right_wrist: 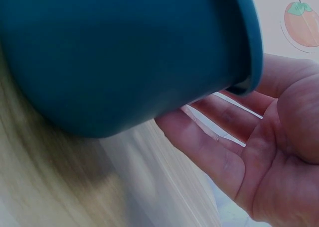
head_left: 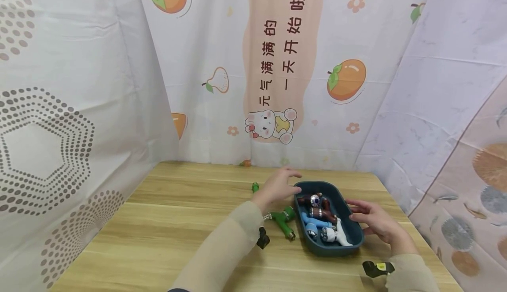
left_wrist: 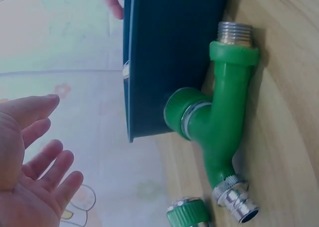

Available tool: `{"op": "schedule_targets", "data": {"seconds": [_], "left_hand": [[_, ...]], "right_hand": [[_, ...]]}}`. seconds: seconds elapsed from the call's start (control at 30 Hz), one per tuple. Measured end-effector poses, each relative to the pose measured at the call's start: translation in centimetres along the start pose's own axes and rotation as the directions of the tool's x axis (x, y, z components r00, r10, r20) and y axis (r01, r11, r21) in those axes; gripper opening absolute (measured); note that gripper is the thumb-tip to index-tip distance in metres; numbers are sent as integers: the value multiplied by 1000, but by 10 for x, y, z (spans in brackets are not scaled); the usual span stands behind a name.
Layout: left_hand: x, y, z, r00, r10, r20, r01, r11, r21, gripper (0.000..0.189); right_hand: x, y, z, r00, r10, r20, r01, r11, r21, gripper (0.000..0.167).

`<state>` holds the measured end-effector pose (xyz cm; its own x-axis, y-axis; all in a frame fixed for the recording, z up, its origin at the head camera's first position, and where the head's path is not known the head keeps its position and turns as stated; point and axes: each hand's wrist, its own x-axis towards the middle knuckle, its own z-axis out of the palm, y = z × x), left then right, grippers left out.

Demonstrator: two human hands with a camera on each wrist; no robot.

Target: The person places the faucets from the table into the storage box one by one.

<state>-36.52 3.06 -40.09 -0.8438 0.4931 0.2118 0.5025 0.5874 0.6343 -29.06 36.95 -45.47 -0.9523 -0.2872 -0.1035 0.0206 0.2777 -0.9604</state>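
A dark blue-green plastic basin (head_left: 321, 251) stands on the table and holds several taps. Inside lie brown taps (head_left: 322, 213), a light-blue tap (head_left: 317, 223) and a white tap (head_left: 336, 235). My right hand (head_left: 376, 219) is at the basin's right side, its fingers (right_wrist: 219, 112) loosely extended along the outer wall. Just past the left rim, my left hand (head_left: 279, 186) hovers with relaxed fingers and nothing in it. Below it, a green tap (left_wrist: 227, 112) with a metal threaded inlet and nozzle lies on the table beside the basin's wall.
Another green piece with a ridged end (head_left: 255, 187) lies farther back, partly hidden by the left hand. The wooden table (head_left: 158, 230) ends at a printed curtain (head_left: 214, 120) behind, with cloth hanging on both sides. Black devices (head_left: 378, 269) sit at both wrists.
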Motion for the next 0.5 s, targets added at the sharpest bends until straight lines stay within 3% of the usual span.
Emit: {"op": "schedule_targets", "data": {"seconds": [0.5], "left_hand": [[-7, -18, -26, 993, 52, -108, -54, 998, -17, 47]], "right_hand": [[1, 2, -1, 1000, 6, -2, -6, 1000, 8, 67]]}}
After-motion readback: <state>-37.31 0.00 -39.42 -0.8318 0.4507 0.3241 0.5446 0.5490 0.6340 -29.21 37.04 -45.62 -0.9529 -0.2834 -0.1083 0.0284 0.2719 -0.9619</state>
